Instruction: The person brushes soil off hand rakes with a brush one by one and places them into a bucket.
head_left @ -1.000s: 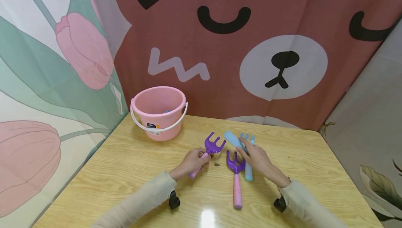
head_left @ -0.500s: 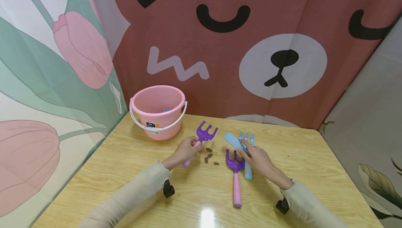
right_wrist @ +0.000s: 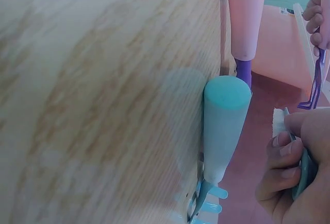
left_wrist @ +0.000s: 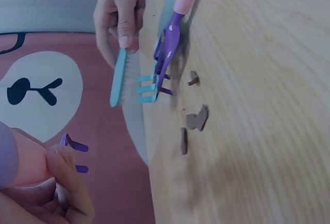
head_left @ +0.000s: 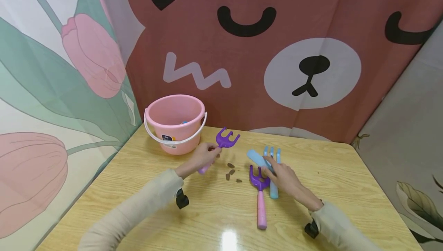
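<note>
My left hand (head_left: 202, 155) grips a purple toy hand fork (head_left: 226, 140) by its pink handle, raised above the table, tines pointing away. In my right hand (head_left: 286, 180) is a light-blue brush (head_left: 255, 157); its pale bristles (left_wrist: 132, 77) show in the left wrist view. Below that hand lies a blue toy fork (head_left: 273, 190), partly covered by the hand and brush. A second purple fork (head_left: 262, 210) with a pink handle lies just to its left. Several small brown flakes (head_left: 230, 165) are scattered on the wood between my hands.
A pink bucket (head_left: 166, 128) with a white handle stands at the table's back left, a bit of something blue inside. Behind the wooden table (head_left: 339, 205) hangs a cloth (head_left: 242, 59) with a bear print. Patterned cloth also hangs at both sides.
My left hand has carried the purple fork left and away, towards the bucket, uncovering more of the brown flakes. My right hand has stayed nearly in place, with the brush tip shifting slightly nearer.
</note>
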The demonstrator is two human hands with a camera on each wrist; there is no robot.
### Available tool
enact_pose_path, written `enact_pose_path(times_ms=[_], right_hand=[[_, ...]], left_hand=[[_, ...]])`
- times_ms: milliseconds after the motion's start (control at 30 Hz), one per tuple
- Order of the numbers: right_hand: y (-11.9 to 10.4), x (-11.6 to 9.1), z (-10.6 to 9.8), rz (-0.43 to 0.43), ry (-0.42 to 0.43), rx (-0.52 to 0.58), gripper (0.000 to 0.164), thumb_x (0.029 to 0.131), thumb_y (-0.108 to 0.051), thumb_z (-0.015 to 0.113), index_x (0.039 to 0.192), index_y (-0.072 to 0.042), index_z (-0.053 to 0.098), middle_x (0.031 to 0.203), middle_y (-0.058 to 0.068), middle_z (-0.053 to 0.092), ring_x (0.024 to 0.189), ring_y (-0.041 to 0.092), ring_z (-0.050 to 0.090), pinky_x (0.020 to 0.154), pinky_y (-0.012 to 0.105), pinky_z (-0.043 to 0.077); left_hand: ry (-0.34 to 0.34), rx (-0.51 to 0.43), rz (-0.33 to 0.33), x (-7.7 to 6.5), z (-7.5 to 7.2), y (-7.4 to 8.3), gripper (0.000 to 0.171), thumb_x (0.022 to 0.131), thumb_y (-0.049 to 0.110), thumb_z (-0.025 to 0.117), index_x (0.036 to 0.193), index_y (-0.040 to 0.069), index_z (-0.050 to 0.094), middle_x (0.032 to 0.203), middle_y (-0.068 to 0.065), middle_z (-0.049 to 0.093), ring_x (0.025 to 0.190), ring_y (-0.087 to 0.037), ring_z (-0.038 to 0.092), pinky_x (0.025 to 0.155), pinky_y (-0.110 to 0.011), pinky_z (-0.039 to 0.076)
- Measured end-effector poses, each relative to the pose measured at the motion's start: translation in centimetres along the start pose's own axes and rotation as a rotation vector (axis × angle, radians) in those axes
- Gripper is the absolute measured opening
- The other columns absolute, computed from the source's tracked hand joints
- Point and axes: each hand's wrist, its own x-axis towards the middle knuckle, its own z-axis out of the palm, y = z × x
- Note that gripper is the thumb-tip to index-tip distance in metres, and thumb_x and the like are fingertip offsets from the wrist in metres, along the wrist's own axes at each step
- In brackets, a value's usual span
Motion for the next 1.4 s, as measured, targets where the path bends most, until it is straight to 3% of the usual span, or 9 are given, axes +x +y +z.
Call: enact_pose_path(times_ms=[233, 467, 633, 800, 900, 1100, 1200, 1400], right_hand=[[0.0, 0.1, 0.1, 0.008, -0.012, -0.016, 0.046, 0.101, -0.026, 0.058, 0.14, -0.001, 0.05, 0.052, -0.01, 0.038, 0.041, 0.001, 0.03, 0.039, 0.021, 0.028], [0.0, 0.0, 0.4, 0.006, -0.01, -0.029, 0.046, 0.1, -0.024, 0.06, 0.139, 0.0, 0.051, 0.055, -0.01, 0.039, 0.044, 0.003, 0.033, 0.04, 0.023, 0.031], [0.0, -0.1, 0.3, 0.026, -0.023, -0.024, 0.047, 0.1, -0.025, 0.06, 0.14, -0.001, 0.051, 0.055, -0.009, 0.039, 0.045, 0.003, 0.033, 0.041, 0.023, 0.03], [-0.1, -0.2, 0.3, 0.026, -0.032, -0.024, 0.047, 0.1, -0.025, 0.06, 0.139, -0.001, 0.051, 0.057, -0.008, 0.038, 0.047, 0.004, 0.034, 0.042, 0.023, 0.031], [-0.1, -0.2, 0.3, 0.019, -0.026, -0.026, 0.046, 0.1, -0.025, 0.061, 0.139, -0.001, 0.051, 0.057, -0.009, 0.036, 0.047, 0.003, 0.034, 0.042, 0.023, 0.031], [-0.2, 0.0, 0.1, 0.016, -0.021, -0.029, 0.046, 0.1, -0.024, 0.061, 0.139, -0.002, 0.051, 0.056, -0.009, 0.036, 0.046, 0.003, 0.033, 0.041, 0.024, 0.031], [-0.2, 0.0, 0.2, 0.016, -0.025, -0.025, 0.046, 0.1, -0.025, 0.06, 0.139, -0.002, 0.051, 0.057, -0.009, 0.037, 0.047, 0.004, 0.034, 0.042, 0.024, 0.032], [-0.1, -0.1, 0.4, 0.018, -0.036, -0.015, 0.047, 0.101, -0.025, 0.059, 0.14, 0.0, 0.05, 0.058, -0.008, 0.037, 0.047, 0.004, 0.034, 0.042, 0.024, 0.032]], left_hand=[[0.028, -0.009, -0.018, 0.2, -1.0, 1.0, 0.024, 0.095, 0.022, 0.058, 0.086, 0.005, 0.072, 0.076, -0.004, 0.067, 0.063, -0.022, 0.062, 0.05, -0.023, 0.047], [0.048, -0.01, -0.031, 0.5, -2.0, 2.0, 0.024, 0.095, 0.022, 0.057, 0.086, 0.005, 0.072, 0.079, -0.004, 0.069, 0.059, -0.015, 0.059, 0.048, -0.022, 0.045], [0.055, -0.011, -0.003, 0.7, -2.8, 2.7, 0.023, 0.094, 0.017, 0.056, 0.09, 0.002, 0.073, 0.081, -0.006, 0.07, 0.059, -0.017, 0.06, 0.046, -0.02, 0.044], [0.015, -0.031, 0.03, 0.9, -3.7, 3.6, 0.023, 0.096, 0.013, 0.054, 0.093, -0.003, 0.07, 0.077, -0.006, 0.066, 0.066, -0.024, 0.063, 0.048, -0.02, 0.045], [-0.009, -0.051, 0.035, 1.0, -4.1, 4.2, 0.023, 0.098, 0.012, 0.054, 0.098, -0.006, 0.069, 0.078, -0.007, 0.065, 0.065, -0.021, 0.062, 0.051, -0.019, 0.047], [-0.084, -0.23, -0.002, 1.2, -5.3, 5.2, 0.028, 0.102, 0.012, 0.052, 0.11, -0.012, 0.062, 0.091, -0.011, 0.062, 0.069, -0.015, 0.059, 0.057, -0.02, 0.049], [-0.102, -0.241, -0.024, 1.1, -6.2, 5.5, 0.03, 0.103, 0.015, 0.053, 0.116, -0.011, 0.062, 0.098, -0.013, 0.063, 0.072, -0.014, 0.06, 0.057, -0.02, 0.05], [-0.048, -0.174, -0.042, 1.0, -8.0, 5.9, 0.036, 0.102, 0.024, 0.056, 0.118, -0.007, 0.065, 0.101, -0.011, 0.068, 0.076, -0.013, 0.063, 0.061, -0.021, 0.052]])
